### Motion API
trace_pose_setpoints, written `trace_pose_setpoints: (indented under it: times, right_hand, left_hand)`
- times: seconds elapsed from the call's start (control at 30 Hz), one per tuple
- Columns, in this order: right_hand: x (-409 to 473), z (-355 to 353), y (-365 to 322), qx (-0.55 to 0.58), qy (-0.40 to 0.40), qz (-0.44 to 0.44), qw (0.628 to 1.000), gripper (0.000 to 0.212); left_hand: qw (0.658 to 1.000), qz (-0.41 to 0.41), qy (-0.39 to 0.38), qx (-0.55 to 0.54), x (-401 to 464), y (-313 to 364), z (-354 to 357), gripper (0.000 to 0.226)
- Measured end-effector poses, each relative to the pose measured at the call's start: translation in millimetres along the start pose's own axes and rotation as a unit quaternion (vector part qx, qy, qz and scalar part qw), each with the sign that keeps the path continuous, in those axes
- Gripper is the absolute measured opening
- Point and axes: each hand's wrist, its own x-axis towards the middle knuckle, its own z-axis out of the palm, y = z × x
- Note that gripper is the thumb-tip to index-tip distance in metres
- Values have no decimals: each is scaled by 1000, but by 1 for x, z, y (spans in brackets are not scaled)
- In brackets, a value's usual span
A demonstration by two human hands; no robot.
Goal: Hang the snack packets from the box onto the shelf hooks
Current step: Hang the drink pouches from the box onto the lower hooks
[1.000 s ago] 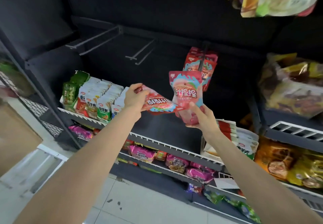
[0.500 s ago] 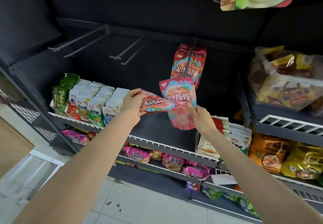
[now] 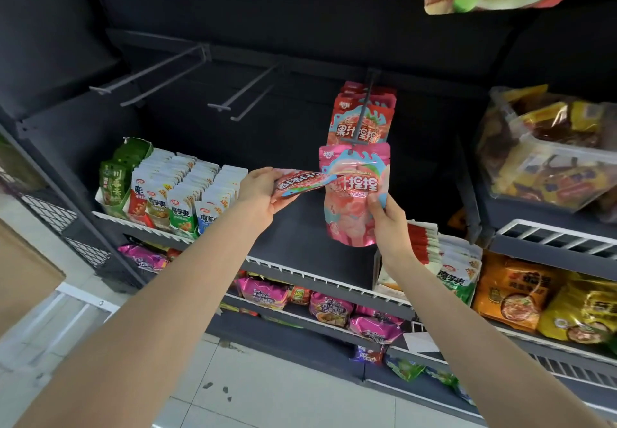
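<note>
Even, bright light from above and in front; the black shelf back (image 3: 267, 10) stays dark. Glare streaks the foil packet (image 3: 354, 174) and clear bags (image 3: 547, 147). Wide-angle bending at the edges; slight softness throughout.

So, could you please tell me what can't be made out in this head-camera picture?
- The box: not in the head view at all.
- Whether the pink packet in the right hand is already on the hook: its hole sits right at the hook's tip.
- The packet in the left hand: seen nearly edge-on.
- The packets hanging behind: overlapped, uncountable.
</note>
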Motion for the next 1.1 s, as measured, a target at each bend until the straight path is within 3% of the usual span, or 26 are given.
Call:
trace_pose_setpoints:
  times: [0.03, 0.17, 0.37, 0.77, 0.87, 0.93, 1.0, 1.1]
  right_hand:
    - [0, 1, 0, 4, 5, 1, 1000, 18]
    - [9, 4, -2, -21, 25, 3, 999, 22]
    - [37, 3, -6, -165, 74, -1, 984, 25]
    - [115, 11, -23, -250, 83, 121, 957, 27]
    - [104, 15, -24, -286, 105, 85, 949, 40]
    - [82, 15, -22, -286, 138, -9, 948, 46]
    - [61, 11, -24, -249, 101, -92, 959, 44]
    - [37, 7, -35, -130, -74, -77, 986, 34]
  left_hand:
    - [1000, -7, -5, -7, -1, 0, 1, 11]
    - [998, -28, -18, -44, -5, 2, 4, 20]
    - [994, -66, -39, -82, -4, 5, 14, 15]
    - [991, -90, -35, -92, 5, 4, 24, 8]
    - [991, -98, -32, -85, 5, 0, 19, 9]
    - [991, -107, -32, -78, 3, -4, 16, 13]
    - [989, -122, -36, -70, 1, -7, 16, 12]
    - [985, -151, -52, -58, -5, -8, 20, 12]
